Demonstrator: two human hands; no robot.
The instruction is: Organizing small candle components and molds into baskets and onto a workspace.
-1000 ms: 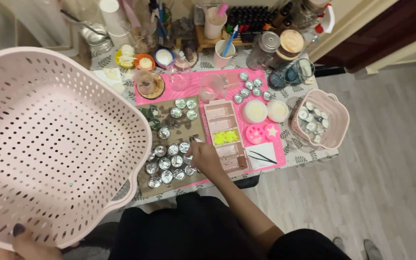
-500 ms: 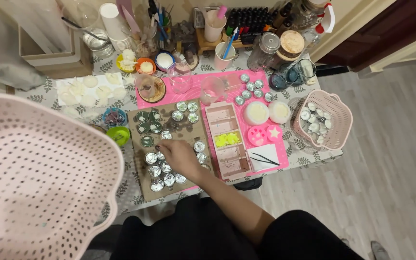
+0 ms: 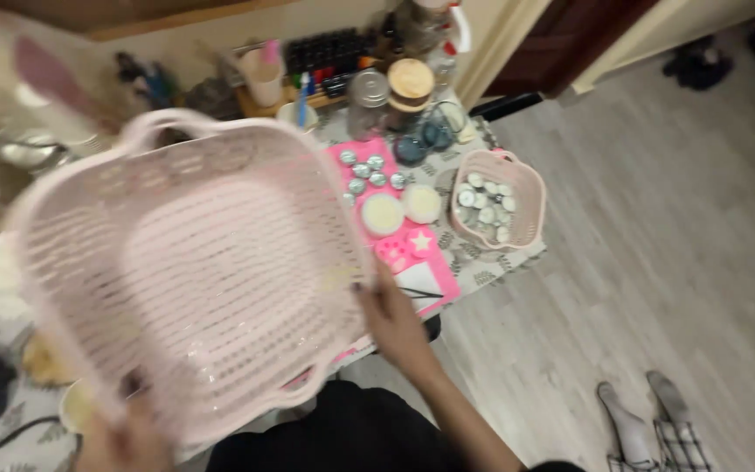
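Two hands, left hand (image 3: 124,437) and right hand (image 3: 395,319), are clenched on a large pink basket (image 3: 194,271) whose swing could knock tins off the crowded tabletop (image 3: 474,262)

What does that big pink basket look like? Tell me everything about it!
The big pink basket looks like pale pink plastic, with rows of small holes across its bottom and walls, a wavy rim and a loop handle at the far edge. It is empty, tilted so its inside faces the camera, and blurred. The right hand grips its right rim and the left hand its lower edge, above the table.
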